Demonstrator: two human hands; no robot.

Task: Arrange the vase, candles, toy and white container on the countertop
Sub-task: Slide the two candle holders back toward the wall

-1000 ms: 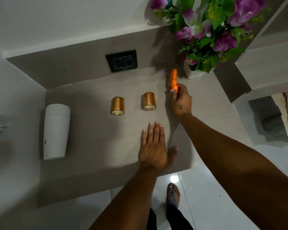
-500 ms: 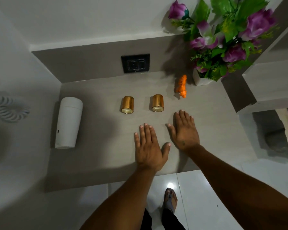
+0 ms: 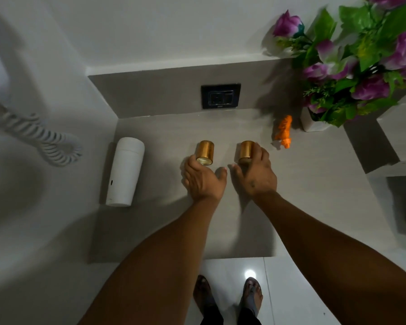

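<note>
Two gold candles stand side by side on the grey countertop [image 3: 314, 184]. My left hand [image 3: 203, 178] curls around the near side of the left candle [image 3: 205, 152]. My right hand [image 3: 253, 171] wraps its fingers around the right candle [image 3: 246, 151]. An orange toy [image 3: 283, 132] stands to the right of the candles, beside the white vase [image 3: 312, 123] of purple flowers at the back right corner. The tall white container [image 3: 124, 171] stands at the left edge of the countertop, apart from both hands.
A black wall socket [image 3: 220, 96] sits on the backsplash behind the candles. A coiled white cord [image 3: 40, 139] hangs at the left. A grey cabinet block [image 3: 399, 137] borders the countertop on the right. My feet stand on the glossy tiled floor [image 3: 291, 289] below the counter's front edge.
One second ago my right hand held the orange toy near the vase; it let go and drew back. Both hands then lay flat and have now moved forward onto the two candles.
</note>
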